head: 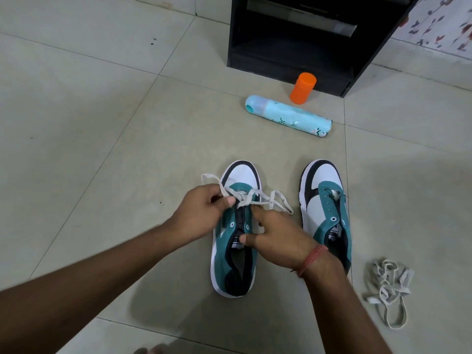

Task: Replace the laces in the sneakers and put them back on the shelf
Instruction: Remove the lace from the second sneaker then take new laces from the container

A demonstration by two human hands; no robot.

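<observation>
Two teal, white and black sneakers stand side by side on the tiled floor, toes pointing away from me. The left sneaker (236,254) has a white lace (255,196) threaded through its front eyelets, loose ends trailing to both sides. My left hand (201,213) pinches one lace end over the shoe's left side. My right hand (275,238) rests on the tongue and right eyelet row, fingers curled at the lace there. The right sneaker (325,208) has no lace. A second white lace (388,284) lies in a loose heap at the right.
A black shelf unit (306,42) stands on the floor ahead. In front of it lie a light blue spray can (288,115) on its side and an upright orange bottle (302,88). A flowered cloth (439,24) hangs at the top right.
</observation>
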